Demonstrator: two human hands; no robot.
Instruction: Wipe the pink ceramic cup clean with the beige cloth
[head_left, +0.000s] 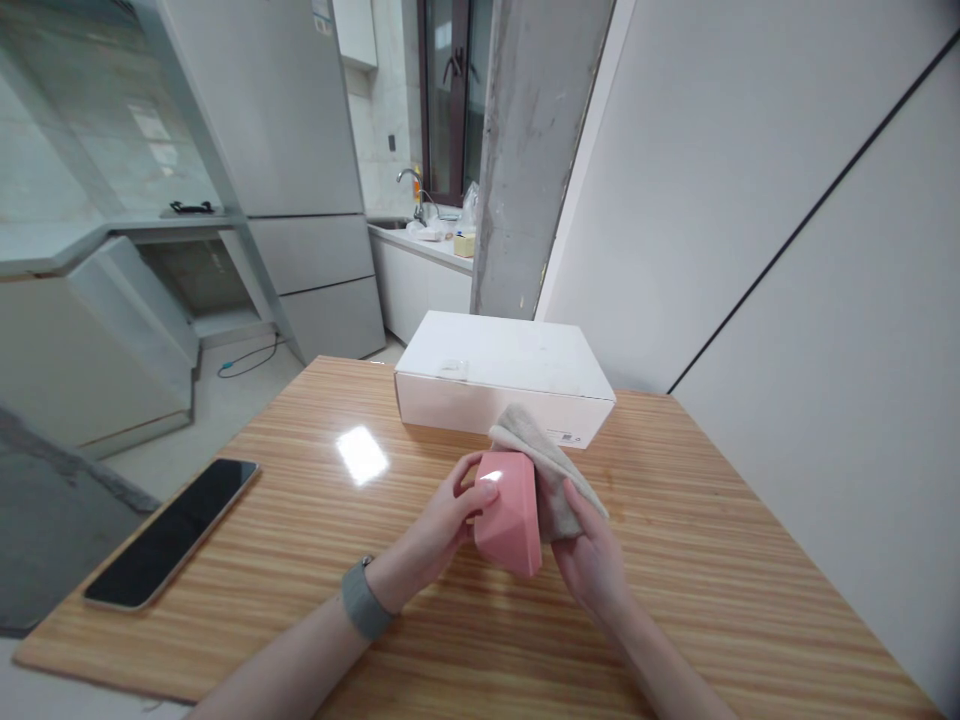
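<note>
My left hand (442, 525) grips a pink faceted container (510, 515) from its left side, holding it just above the wooden table (300, 560). My right hand (589, 555) is closed on a beige cloth (544, 465) that lies against the container's right side and drapes over its top. A grey band sits on my left wrist.
A white cardboard box (502, 375) lies on the table just behind my hands. A black phone (172, 530) rests near the table's left edge. A white wall runs along the right; a fridge, a counter and a sink stand further back.
</note>
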